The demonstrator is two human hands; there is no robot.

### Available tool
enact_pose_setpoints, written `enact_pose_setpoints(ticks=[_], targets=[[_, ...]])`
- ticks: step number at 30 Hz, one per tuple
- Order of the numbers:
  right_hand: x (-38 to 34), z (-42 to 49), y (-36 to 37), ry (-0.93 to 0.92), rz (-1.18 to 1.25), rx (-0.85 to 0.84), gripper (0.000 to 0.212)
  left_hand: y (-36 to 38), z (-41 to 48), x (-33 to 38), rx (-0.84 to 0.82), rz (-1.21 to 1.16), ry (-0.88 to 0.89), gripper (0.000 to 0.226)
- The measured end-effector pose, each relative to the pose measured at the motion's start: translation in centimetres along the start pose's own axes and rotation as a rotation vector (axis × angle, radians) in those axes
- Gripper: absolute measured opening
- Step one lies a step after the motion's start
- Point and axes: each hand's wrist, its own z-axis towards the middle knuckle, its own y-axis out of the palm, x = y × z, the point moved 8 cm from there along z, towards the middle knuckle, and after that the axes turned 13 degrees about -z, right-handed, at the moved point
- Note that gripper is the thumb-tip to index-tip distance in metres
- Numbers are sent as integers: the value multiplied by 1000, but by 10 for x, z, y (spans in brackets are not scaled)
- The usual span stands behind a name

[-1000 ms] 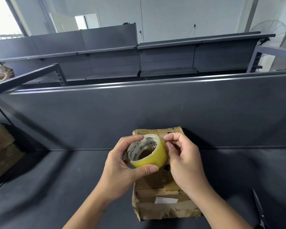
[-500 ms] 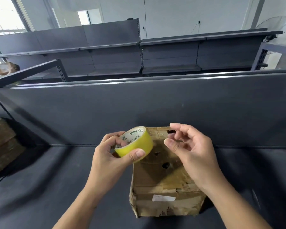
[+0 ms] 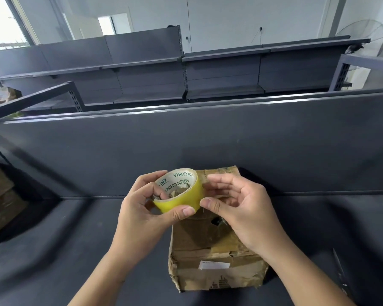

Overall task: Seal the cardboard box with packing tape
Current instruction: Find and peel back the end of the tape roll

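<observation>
A worn brown cardboard box (image 3: 210,246) with old tape and a white label stands on the dark shelf in front of me, its flaps down. Above its far half I hold a yellow roll of packing tape (image 3: 181,198) with a white printed core. My left hand (image 3: 146,215) grips the roll, thumb on its outer face and fingers inside the core. My right hand (image 3: 241,208) is beside the roll on the right, thumb and forefinger pinching at the roll's right edge. Whether a tape end is lifted I cannot see.
The dark grey shelf board (image 3: 64,250) runs left and right, with an upright back panel (image 3: 186,146) just behind the box. More cardboard boxes (image 3: 0,195) sit at the far left. Grey shelving (image 3: 142,69) stands beyond, and a thin dark object (image 3: 341,272) lies at the right.
My right hand, which had drawn away from the roll, has come back to its right edge. The left hand turned the roll slightly and moved it right.
</observation>
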Motion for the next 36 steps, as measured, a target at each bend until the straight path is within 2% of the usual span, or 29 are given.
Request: enact_pose_setpoints(ticks=[4, 12, 20, 22, 26, 28, 33, 36], targets=[[0, 1, -2, -45, -54, 52, 32, 2, 1, 1, 8, 45, 2, 62], [3, 7, -8, -71, -63, 83, 25, 1, -1, 2, 2, 131, -42, 69], [3, 10, -7, -67, 9, 45, 23, 2, -2, 5, 41, 226, -121, 51], [1, 9, -5, -80, 7, 25, 20, 3, -2, 6, 34, 224, -128, 57], [-2, 12, -2, -56, -57, -28, 44, 6, -2, -1, -20, 152, -140, 71], [-4, 15, -3, -58, -67, -26, 40, 8, -2, -7, -62, 71, -124, 72], [-19, 6, -6, -185, -262, 136, 37, 18, -7, -14, -123, -111, -56, 42], [-28, -2, -4, -291, -397, 233, 37, 24, -5, -16, -142, -150, -37, 49]])
